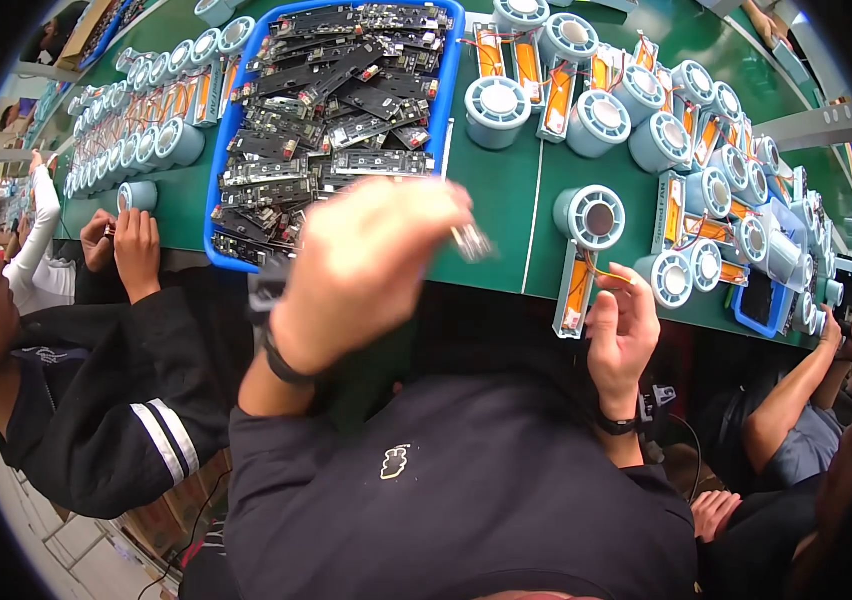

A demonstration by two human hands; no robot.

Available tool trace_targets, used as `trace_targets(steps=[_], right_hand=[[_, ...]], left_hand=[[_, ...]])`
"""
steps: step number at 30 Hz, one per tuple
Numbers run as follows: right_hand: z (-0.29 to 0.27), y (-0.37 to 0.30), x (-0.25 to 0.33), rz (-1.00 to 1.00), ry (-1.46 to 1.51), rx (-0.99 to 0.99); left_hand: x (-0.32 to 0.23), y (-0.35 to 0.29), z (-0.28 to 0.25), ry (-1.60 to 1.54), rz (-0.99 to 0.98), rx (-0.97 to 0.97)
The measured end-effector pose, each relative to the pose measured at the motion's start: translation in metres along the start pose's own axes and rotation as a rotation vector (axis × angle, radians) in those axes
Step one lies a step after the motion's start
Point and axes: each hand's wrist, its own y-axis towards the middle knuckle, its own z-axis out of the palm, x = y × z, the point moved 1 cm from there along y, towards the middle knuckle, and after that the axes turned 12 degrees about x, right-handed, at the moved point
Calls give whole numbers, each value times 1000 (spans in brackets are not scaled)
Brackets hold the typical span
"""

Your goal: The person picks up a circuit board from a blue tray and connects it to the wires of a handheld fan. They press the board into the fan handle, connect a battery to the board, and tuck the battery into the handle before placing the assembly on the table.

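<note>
One blurred, silvery piece [473, 243] is clamped in the left grip [364, 245]; I cannot tell about the right grip [623, 328].

A green table [498, 200] carries a blue tray [450, 85] of circuit boards [346, 100] at eleven o'clock, rows of pale-blue cylinders [176, 143] at ten, clustered cylinders [602, 118] and cases [558, 100] between one and two, a lone cylinder [594, 217] at two, and a small tray [751, 322] at three.

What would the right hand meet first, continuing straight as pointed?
The right hand, past the thin yellow wire at its fingertips, would probably meet the round light-blue plastic housing with a dark centre; depth is unclear.
</note>
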Motion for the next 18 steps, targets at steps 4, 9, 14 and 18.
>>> trace_targets(steps=[4,9,14,18], right_hand=[[-2,-2,6,18,212,-44],[-4,-4,7,129,151,-10],[-3,-7,10,19,-27,50],[-1,-4,21,-44,-163,82]], left_hand=[[-48,-17,43,-283,-35,37],[-49,-29,89,-502,-101,1],[-33,-33,108,-410,-149,-89],[-35,-24,118,-508,-296,-220]])
